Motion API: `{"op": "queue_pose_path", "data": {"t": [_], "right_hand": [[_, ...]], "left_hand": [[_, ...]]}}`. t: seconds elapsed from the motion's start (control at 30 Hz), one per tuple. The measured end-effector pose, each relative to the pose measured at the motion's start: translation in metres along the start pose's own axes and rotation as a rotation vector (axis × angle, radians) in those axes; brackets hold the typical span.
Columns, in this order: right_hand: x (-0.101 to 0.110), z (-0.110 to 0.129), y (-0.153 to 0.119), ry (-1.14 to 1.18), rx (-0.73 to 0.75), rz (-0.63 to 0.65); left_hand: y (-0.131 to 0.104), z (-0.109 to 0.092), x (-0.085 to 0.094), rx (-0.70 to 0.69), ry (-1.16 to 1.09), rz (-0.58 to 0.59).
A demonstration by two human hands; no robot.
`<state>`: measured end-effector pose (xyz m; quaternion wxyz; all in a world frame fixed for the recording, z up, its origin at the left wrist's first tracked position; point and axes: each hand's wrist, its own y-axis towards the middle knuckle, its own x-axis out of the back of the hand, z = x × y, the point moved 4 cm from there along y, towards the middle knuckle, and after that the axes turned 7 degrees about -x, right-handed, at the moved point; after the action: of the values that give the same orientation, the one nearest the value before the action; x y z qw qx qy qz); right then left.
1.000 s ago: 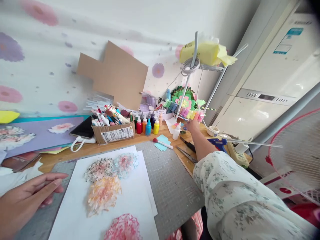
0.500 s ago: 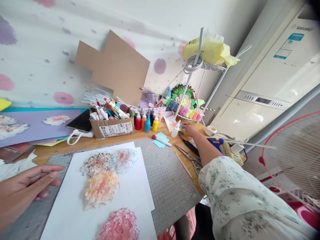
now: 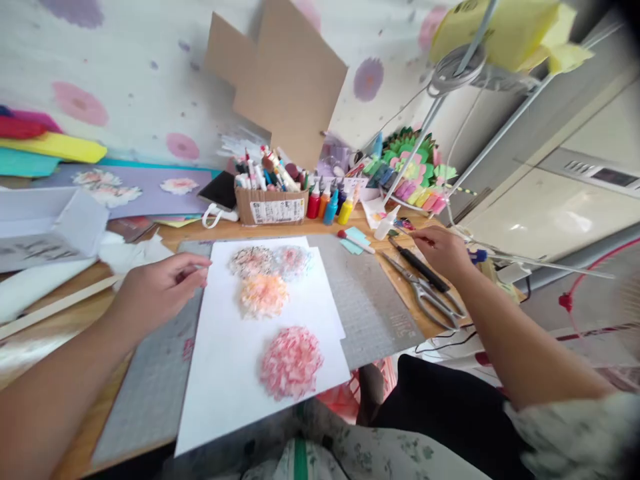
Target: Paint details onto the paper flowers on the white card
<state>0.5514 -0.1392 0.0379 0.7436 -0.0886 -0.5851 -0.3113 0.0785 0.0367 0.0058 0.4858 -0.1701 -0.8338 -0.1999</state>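
My left hand lies loosely flat, holding nothing, on the left part of a grey cutting mat, its fingertips at the edge of a white sheet. Several fluffy paper blooms are on the sheet: a red-pink one, an orange one, and two paler ones above. My right hand hovers with curled fingers over a black-handled tool, just above metal scissors. Whether it pinches something thin is unclear.
A cardboard box of pens, small paint bottles, a white glue bottle and a red-tipped stick line the back of the table. A white box sits left, with a wire shelf stand and a fan right.
My right hand has drawn back from the shelf's foot to above the black tool. My left hand has slid right to the sheet's edge. The view has tilted down and left.
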Motion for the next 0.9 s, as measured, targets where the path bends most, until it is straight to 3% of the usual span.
{"op": "queue_pose_path", "data": {"t": [0.23, 0.47, 0.63, 0.8, 0.9], "right_hand": [[-0.026, 0.072, -0.133, 0.267, 0.059, 0.404], [-0.055, 0.104, -0.216, 0.526, -0.230, 0.576], [-0.071, 0.121, -0.232, 0.776, -0.441, 0.581], [-0.065, 0.126, -0.214, 0.898, -0.512, 0.514], [-0.061, 0.115, -0.197, 0.916, -0.547, 0.461]], "left_hand": [[-0.009, -0.010, -0.006, -0.126, 0.267, 0.189], [-0.011, -0.009, -0.011, -0.214, 0.305, 0.226], [-0.013, -0.014, -0.012, -0.246, 0.264, 0.240], [-0.014, -0.013, -0.008, -0.304, 0.226, 0.219], [-0.015, -0.013, -0.006, -0.365, 0.207, 0.138]]}}
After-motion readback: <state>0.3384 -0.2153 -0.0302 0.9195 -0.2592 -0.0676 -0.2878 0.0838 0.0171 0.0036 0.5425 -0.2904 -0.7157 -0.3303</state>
